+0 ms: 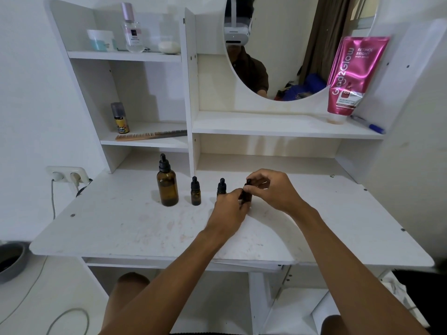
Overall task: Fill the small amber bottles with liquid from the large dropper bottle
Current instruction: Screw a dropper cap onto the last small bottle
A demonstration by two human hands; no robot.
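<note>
I see my right hand's fingers [251,187] pinching the black dropper cap of a small amber glass bottle [246,197], while my left hand's fingers [238,193] are pressed around that bottle's body from the left, so both hands meet on it just above the white table [121,228]. My right hand [273,189] arches over the cap from the right; my left hand [228,211] comes up from below with its back to me, hiding most of the glass. Just left of my left hand stands a second small amber bottle with a black dropper cap [221,186], upright, its lower half covered by my knuckles. Further left a third small amber dropper bottle [195,191] stands upright and clear of everything. Beside it, near the shelf divider, the large amber glass dropper bottle with a black bulb cap [167,181] stands upright and capped. All four bottles form a rough row along the table's back part. On the shelf above at right leans a pink squeeze tube [350,76].
</note>
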